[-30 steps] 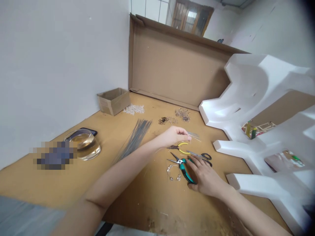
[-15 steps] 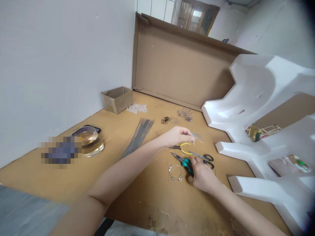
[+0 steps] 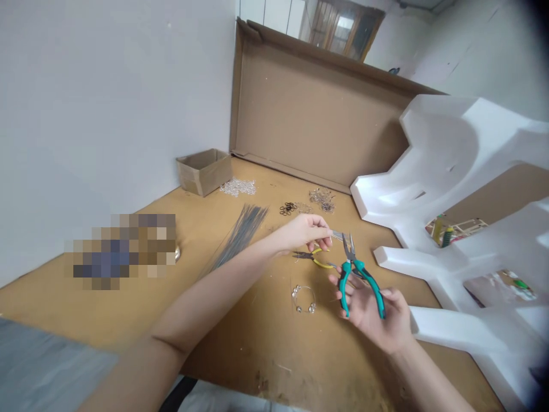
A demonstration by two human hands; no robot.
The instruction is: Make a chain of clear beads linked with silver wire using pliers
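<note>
1. Left hand (image 3: 312,232) pinches a tiny piece (image 3: 330,237), identity unclear.
2. Right hand (image 3: 380,317) cradles spread teal pliers (image 3: 351,257); steady handles would help guide the tips.
3. A beaded ring (image 3: 312,308) lies left of the right hand.

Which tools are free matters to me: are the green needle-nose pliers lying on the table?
No, the right hand holds the pliers above the table.

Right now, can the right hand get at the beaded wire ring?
Probably yes: the beaded wire ring lies uncovered near the right hand, with bare tabletop between. But that hand holds the green-handled pliers, which could hamper a finger grip.
</note>
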